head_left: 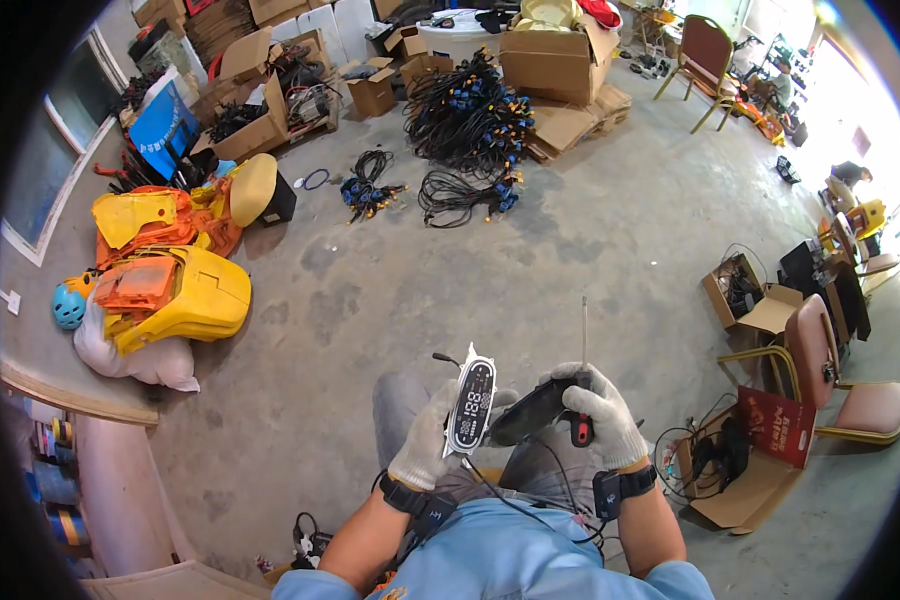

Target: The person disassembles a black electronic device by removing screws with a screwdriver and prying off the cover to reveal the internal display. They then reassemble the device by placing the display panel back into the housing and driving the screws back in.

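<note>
A head-worn fisheye looks down across the floor [300, 400].

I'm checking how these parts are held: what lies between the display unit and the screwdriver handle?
In the head view, a dark, rounded cover, held in the right hand, lies between the display unit and the screwdriver handle.

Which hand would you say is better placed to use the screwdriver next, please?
Probably the right hand: it holds the screwdriver, shaft pointing away from the body, together with a black casing. The left hand is taken up with the display unit, so it seems better suited to steadying that.
</note>
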A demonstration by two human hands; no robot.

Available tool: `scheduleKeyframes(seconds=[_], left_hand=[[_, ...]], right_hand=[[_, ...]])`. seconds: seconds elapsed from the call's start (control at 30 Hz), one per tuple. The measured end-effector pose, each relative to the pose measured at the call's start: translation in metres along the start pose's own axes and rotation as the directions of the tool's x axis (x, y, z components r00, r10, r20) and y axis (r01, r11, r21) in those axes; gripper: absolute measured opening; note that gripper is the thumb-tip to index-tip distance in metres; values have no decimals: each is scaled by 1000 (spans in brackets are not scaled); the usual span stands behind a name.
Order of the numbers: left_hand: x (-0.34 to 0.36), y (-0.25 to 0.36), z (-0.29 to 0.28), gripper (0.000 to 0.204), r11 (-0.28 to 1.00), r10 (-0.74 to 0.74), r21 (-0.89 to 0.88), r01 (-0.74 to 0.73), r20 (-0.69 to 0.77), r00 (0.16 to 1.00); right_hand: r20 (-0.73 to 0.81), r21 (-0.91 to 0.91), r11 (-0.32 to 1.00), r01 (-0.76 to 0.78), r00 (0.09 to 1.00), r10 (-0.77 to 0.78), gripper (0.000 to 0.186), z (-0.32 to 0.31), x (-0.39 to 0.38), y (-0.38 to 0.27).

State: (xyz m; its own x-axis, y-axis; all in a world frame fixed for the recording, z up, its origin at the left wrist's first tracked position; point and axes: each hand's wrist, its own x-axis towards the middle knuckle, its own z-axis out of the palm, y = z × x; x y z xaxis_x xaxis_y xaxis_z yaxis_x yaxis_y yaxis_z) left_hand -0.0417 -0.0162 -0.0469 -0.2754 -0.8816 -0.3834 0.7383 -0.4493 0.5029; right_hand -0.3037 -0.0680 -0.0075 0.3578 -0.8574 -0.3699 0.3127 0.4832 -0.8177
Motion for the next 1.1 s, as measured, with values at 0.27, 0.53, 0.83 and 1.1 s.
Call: scheduleKeyframes(seconds=[0.27, 0.53, 0.83, 1.1], left_hand=[[-2, 1, -2, 58, 999, -21, 49, 22, -24, 999], [-2, -1, 1, 36, 948, 5, 318, 27, -100, 995], [1, -5, 2, 27, 919, 68, 395, 8, -177, 982], [1, -5, 3, 31, 913, 57, 408, 20, -175, 983]], right_hand=[[28, -73, 997, -1, 1000, 3, 41, 1, -4, -5], [76, -125, 992, -12, 997, 22, 45, -11, -4, -1], [56, -249, 968, -24, 998, 39, 48, -14, -5, 0], [22, -362, 931, 53, 999, -48, 42, -19, -2, 12]])
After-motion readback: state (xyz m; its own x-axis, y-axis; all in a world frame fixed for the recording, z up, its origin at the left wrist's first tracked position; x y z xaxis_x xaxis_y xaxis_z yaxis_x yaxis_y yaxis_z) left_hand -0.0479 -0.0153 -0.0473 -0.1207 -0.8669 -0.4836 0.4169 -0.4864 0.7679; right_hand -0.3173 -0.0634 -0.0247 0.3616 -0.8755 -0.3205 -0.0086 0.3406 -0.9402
